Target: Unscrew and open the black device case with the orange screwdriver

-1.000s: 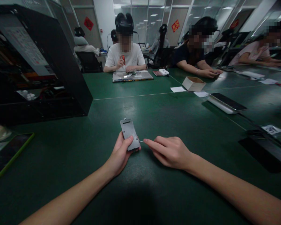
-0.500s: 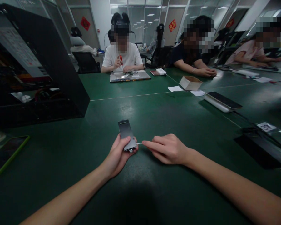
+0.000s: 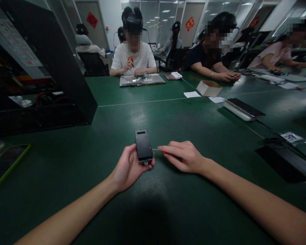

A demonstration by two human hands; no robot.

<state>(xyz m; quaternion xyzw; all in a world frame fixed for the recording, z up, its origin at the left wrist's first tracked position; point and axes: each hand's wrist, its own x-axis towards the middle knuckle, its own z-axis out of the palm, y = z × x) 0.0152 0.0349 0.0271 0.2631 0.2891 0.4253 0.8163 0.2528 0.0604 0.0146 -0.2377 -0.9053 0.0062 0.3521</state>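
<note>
- The flat dark device (image 3: 143, 145) is held in the grip of the left hand (image 3: 129, 166). Its near end is clasped between thumb and fingers, and its far end is pointed away from the person.
- The device is located near the middle of the green counter (image 3: 66, 183), directly in front of the person. Whether its far end is rested on the counter cannot be told.
- A thin tool (image 3: 155, 149) is pinched in the narrow grip of the right hand (image 3: 185, 156). A trace of red handle is seen at the fingertips.
- The metal tip of the tool is directed at the right edge of the device, near its lower end. Actual contact cannot be confirmed.
- The two hands are positioned just beside each other.
- A black computer case (image 3: 66, 68) is placed at the left, with a green-edged phone (image 3: 5, 166) before it.
- A cardboard box (image 3: 209, 88) and a white unit (image 3: 238, 114) are set well apart, at the right.
- A person in a white shirt (image 3: 134, 58) is seated opposite, behind an opened laptop (image 3: 142, 80).
</note>
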